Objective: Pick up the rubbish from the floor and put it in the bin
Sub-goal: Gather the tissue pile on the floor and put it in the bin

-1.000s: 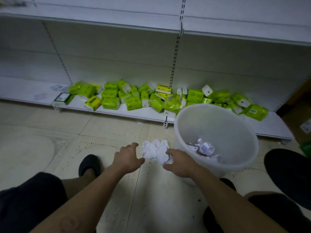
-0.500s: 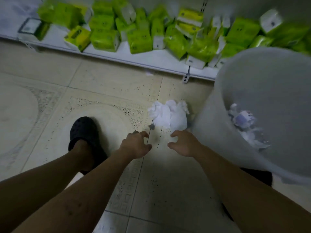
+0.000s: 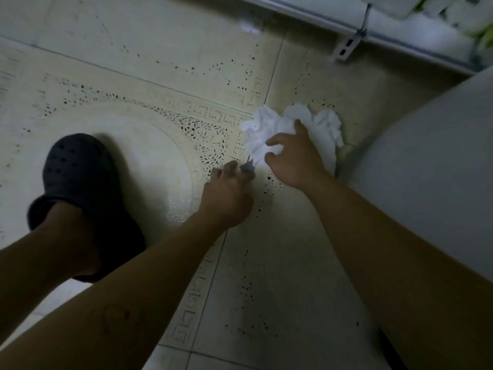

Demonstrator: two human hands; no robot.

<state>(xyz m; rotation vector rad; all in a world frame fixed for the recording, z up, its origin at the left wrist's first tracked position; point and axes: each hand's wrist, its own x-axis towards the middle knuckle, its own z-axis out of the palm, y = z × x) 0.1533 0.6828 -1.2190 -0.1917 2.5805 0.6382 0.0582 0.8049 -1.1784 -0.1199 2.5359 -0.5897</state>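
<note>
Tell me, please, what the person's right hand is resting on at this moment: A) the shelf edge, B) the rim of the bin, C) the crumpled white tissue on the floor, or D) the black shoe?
C: the right hand lies with spread fingers on the crumpled white tissue, which sits on the floor tiles beside the bin.

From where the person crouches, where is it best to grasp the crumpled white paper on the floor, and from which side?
Probably from above, at the bunched middle of the crumpled white paper. It lies low and spread on the tiled floor, with no firm edge. The white bin stands close on its right, so the near and left sides are freer. The right hand is already spread over it.
</note>
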